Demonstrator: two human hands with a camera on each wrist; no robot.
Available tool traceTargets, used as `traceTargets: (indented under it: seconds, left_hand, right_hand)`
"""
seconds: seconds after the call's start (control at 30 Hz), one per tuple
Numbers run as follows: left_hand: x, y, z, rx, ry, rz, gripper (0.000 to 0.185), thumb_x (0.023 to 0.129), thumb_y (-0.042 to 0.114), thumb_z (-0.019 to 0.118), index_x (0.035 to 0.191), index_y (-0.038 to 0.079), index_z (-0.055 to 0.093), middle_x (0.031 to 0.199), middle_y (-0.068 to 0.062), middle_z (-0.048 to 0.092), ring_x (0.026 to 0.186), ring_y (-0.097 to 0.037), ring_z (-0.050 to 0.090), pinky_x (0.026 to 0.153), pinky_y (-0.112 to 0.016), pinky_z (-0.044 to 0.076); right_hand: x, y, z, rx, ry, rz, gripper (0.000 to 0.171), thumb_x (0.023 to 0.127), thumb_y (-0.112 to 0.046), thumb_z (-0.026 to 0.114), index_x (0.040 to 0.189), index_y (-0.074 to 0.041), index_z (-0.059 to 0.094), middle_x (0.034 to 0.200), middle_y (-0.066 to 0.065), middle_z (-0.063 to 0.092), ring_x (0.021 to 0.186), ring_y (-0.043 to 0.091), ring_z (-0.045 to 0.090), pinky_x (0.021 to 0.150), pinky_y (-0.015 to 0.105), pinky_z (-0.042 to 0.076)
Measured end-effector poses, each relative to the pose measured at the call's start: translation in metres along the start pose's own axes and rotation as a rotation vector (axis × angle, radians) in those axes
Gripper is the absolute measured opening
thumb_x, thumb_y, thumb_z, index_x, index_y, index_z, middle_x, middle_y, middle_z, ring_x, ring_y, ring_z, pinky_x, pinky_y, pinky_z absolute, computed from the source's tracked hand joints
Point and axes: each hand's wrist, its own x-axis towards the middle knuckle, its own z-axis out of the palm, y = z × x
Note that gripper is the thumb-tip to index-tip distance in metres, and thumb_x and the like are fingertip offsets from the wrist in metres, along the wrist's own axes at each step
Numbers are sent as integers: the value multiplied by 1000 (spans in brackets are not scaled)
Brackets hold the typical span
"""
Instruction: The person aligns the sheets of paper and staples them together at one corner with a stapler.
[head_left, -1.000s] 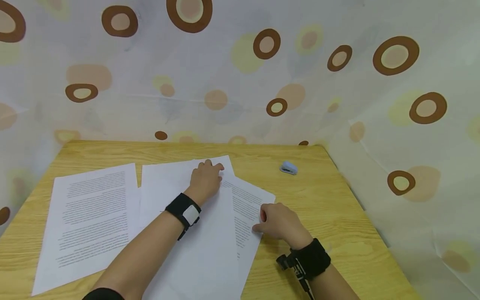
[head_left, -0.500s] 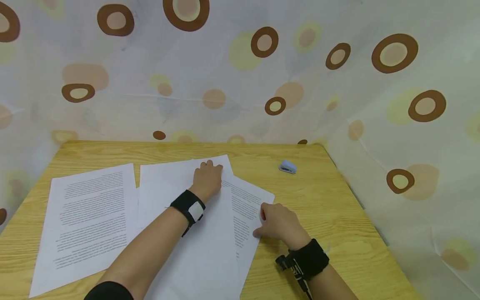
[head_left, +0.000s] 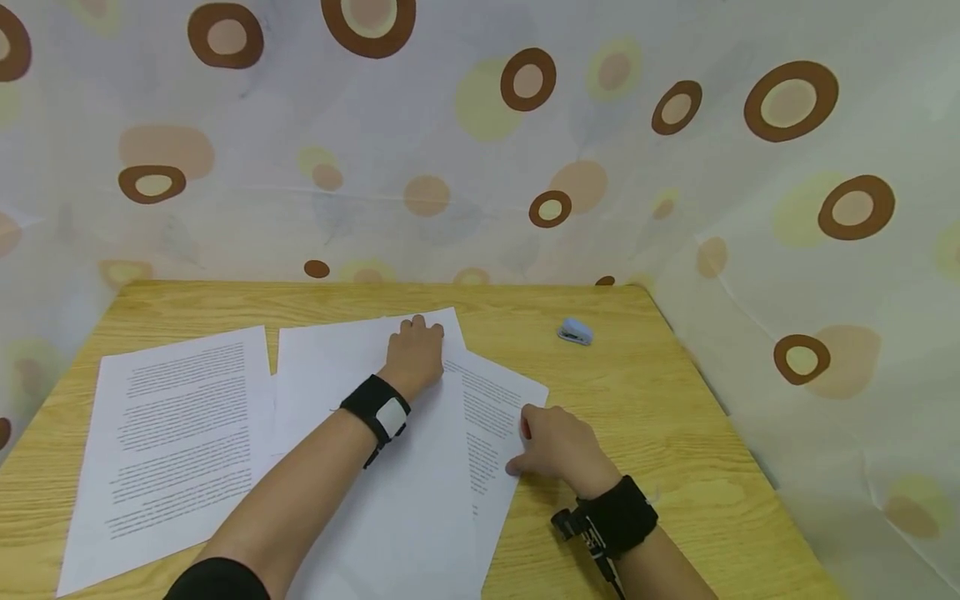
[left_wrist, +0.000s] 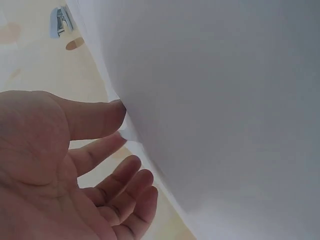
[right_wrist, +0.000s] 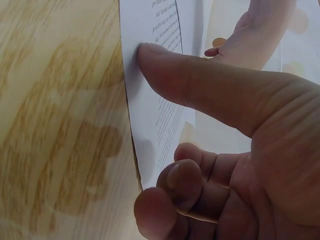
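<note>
- The left hand (head_left: 415, 357) lies a little above the middle of the head view, at the top right corner of the blank sheet (head_left: 375, 467).
- In the left wrist view its fingers (left_wrist: 127, 177) are loosely bent, and the thumb (left_wrist: 95, 117) and forefinger meet the sheet's edge; whether they pinch it I cannot tell.
- The blank sheet runs from the middle of the head view down to the bottom edge, partly covering the printed sheet (head_left: 491, 417) to its right.
- The right hand (head_left: 558, 446) sits right of centre, lower down, on the printed sheet's right edge.
- The right wrist view shows one straight finger (right_wrist: 200, 85) pressed flat on the printed sheet near its edge, the other fingers curled in, clamped on nothing.
- A second printed page (head_left: 176, 442) lies at the left of the head view, just beside the blank sheet.
- All the paper lies on a wooden table (head_left: 675, 433) that fills the lower half of the frame.
- A small blue stapler (head_left: 575, 332) stands by itself on the table, up and to the right of both hands, well apart from the sheets.
- Black bands circle both wrists.
- A curtain (head_left: 480, 133) with brown rings hangs behind the table and along the right side.
</note>
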Motion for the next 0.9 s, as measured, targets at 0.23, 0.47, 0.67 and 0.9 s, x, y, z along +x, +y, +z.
traceTargets:
  seconds: [0.23,0.47,0.67,0.9]
  left_hand:
    - [3,-2,-5,-83,13,-1,36,98,9,63,132,2,58,115,-18,70,97,-30,69,81,-45,59]
    - [5,-3,-12,-189,-6,-50,37,98,4,60,135,3,64,124,-15,73,94,-25,69,82,-41,60]
    - [3,-6,-19,-317,-3,-34,40,96,-3,54,135,-3,63,132,-20,69,101,-28,64,88,-40,54]
    - [0,-8,-31,-402,-9,-21,43,97,-4,51,139,-6,59,139,-24,64,107,-31,63,85,-39,55]
  right_hand:
    - [1,-1,-2,-9,-1,-3,46,70,-32,96,85,-13,56,70,2,54,62,18,52,55,30,34]
    - [5,6,-1,16,-9,36,38,83,-42,84,79,-12,62,70,2,59,61,18,54,54,30,38]
    - [10,16,-3,18,52,72,35,89,-42,78,78,-11,68,68,1,61,59,17,54,52,29,39]
    - [11,24,-12,3,103,94,32,93,-39,74,93,-7,77,74,3,65,60,18,55,49,29,37]
